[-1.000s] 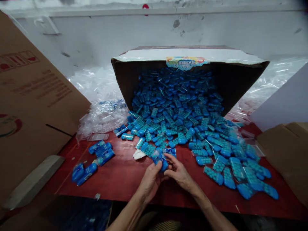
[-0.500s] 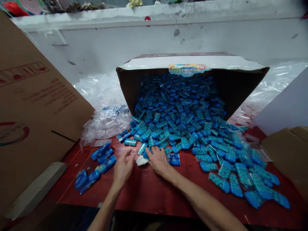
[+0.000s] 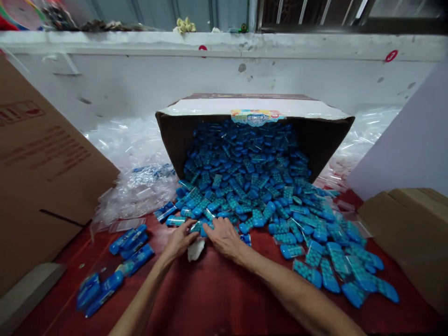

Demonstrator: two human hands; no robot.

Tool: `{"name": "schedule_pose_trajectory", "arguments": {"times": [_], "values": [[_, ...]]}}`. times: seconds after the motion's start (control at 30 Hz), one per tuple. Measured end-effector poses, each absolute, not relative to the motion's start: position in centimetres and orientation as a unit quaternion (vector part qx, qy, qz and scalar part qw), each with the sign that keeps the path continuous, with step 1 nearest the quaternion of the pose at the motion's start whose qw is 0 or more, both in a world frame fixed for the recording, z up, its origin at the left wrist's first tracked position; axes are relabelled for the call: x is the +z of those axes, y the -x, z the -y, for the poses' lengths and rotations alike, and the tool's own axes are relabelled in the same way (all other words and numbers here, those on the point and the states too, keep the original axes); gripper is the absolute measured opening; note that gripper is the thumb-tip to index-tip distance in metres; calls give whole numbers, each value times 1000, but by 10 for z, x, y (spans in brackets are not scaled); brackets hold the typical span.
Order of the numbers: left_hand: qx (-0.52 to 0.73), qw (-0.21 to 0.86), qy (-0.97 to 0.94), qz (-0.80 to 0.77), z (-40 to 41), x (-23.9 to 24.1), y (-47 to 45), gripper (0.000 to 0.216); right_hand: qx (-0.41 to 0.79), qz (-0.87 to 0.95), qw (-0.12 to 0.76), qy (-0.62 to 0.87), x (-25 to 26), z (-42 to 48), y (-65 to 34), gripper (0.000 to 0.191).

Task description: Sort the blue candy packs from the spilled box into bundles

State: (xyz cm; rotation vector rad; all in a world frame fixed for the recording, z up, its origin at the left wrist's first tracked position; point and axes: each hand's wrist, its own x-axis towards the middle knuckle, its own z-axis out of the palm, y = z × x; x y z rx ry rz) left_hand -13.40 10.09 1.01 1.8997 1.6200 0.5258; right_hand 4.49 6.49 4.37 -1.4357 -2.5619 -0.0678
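Whether my fingers (image 3: pixel 212 233) grip, I can't tell; disturbing blue packs (image 3: pixel 258 217) could slide others toward the counter's (image 3: pixel 210 294) near edge.

White "3" on red disc (image 3: pixel 391 56), wall ledge (image 3: pixel 308 46); lettering on box label (image 3: pixel 257 117), left carton (image 3: pixel 35 191) unreadable.
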Motion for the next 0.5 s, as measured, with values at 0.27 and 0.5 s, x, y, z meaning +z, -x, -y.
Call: {"name": "schedule_pose_trajectory", "arguments": {"times": [0.27, 0.5], "values": [[140, 80, -754, -637, -94, 11, 105, 32, -75, 784, 73, 612, 70, -88, -145, 38], [155, 103, -716, -673, -88, 12, 104, 36, -109, 698, 68, 705, 69, -80, -175, 42]]}}
